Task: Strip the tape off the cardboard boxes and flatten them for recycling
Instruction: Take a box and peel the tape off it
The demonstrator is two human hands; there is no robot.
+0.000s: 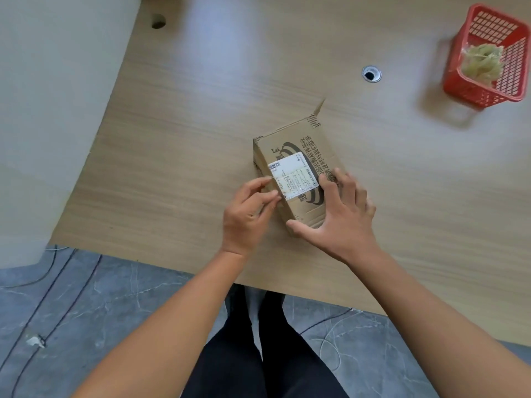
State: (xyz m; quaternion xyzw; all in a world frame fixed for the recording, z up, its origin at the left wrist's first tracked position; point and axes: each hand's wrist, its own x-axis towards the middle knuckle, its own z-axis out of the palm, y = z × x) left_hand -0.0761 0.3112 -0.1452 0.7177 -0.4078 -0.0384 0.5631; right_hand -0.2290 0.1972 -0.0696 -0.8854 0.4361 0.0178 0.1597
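Left hand (pixel 250 209) fingers pinch label (pixel 293 176) edge on box (pixel 323 145); right hand (pixel 343 218), fingers spread flat, pins box to desk (pixel 186 124). Peel low, slow; keep box pinned.

Office-like room, suggested by a wood-grain laminate desk (pixel 201 110) fitted with a metal-ringed cable port (pixel 371 74), a second cable hole (pixel 158 21) cut at far left, grey marbled floor (pixel 115 311) crossed by loose cables (pixel 327 320)
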